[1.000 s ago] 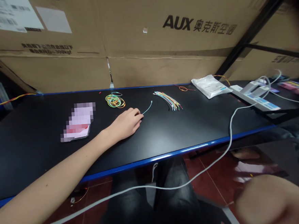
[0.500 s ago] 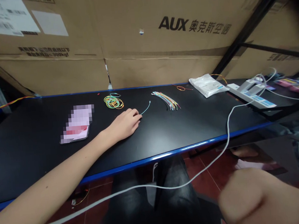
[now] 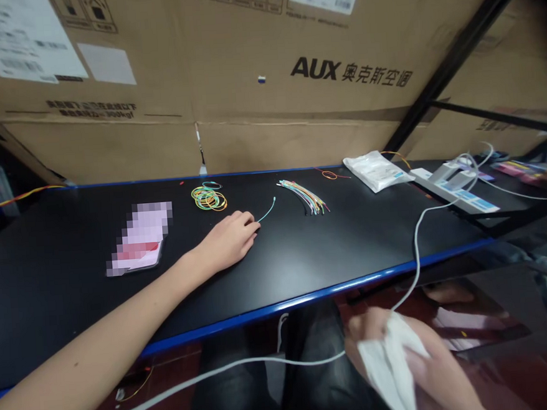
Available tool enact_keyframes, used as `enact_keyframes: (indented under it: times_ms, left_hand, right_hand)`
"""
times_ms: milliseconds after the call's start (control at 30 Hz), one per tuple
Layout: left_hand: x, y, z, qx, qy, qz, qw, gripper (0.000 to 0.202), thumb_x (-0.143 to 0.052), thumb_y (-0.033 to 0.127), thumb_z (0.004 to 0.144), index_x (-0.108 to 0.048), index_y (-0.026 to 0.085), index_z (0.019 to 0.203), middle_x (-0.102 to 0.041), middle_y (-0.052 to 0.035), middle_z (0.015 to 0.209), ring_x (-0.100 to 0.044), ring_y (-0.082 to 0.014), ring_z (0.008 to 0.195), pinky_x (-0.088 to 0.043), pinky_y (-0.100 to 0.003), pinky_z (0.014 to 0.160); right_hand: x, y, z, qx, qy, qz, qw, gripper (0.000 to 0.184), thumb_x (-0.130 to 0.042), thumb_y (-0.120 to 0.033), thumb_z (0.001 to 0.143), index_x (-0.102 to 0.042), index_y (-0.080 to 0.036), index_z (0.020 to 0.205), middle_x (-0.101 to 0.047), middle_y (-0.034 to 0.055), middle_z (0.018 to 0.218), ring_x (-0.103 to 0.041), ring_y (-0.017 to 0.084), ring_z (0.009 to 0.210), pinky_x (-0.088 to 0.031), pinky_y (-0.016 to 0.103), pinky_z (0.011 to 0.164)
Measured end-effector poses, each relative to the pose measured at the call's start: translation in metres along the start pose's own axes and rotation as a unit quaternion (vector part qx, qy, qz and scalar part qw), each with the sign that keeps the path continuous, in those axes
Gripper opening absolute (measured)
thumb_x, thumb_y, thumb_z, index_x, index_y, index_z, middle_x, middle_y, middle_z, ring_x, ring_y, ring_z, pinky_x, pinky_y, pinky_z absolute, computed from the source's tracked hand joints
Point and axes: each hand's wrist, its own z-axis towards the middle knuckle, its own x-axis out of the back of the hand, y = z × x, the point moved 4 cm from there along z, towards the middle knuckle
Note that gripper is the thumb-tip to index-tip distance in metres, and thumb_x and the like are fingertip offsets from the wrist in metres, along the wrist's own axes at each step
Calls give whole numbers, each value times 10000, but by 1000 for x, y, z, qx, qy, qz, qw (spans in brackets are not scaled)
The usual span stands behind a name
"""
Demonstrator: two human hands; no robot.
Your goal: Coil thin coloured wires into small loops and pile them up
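Two bare hands work apart. The right hand [image 3: 442,380] is low, below the table edge, clenched around a crumpled white cloth [image 3: 390,362], w/ fingers folded over it. The left hand [image 3: 226,241] lies on the table, fingers loosely curled. Its fingertips [image 3: 254,226] are at the end of a thin pale-blue wire [image 3: 267,213], but I cannot tell if they pinch it or only touch it. The wire lies flat on the table, pointing away from this hand.

Risk: a small slip of the left fingers could push this light wire toward the bundle of coloured wires [image 3: 303,196], and then it is hard to separate. Also, the grey cable [image 3: 417,245] passes just beside the right hand, so the cloth could catch it and drag the power strip [image 3: 455,191].

Surface: black table [image 3: 50,295] w/ blue edge, holding coloured wire loops [image 3: 209,199], a blurred phone [image 3: 138,239], a white plastic bag [image 3: 376,171]. Room: stacked cardboard boxes [image 3: 349,75] behind, red tile floor [image 3: 373,295] below.
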Motion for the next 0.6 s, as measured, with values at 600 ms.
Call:
enact_keyframes:
  times_ms: [600]
  left_hand:
    - [-4,0,1,6,-18,3,1000,239,-445,162,916,-631,133,1064,-589,-108,1021,-543,-207,899,-488,-336,774]
  right_hand:
    - [-30,86,7,-100,-95,244,960,612,-801,-629,545,-385,-188,634,-312,-82,538,-265,25,455,-226,172,460]
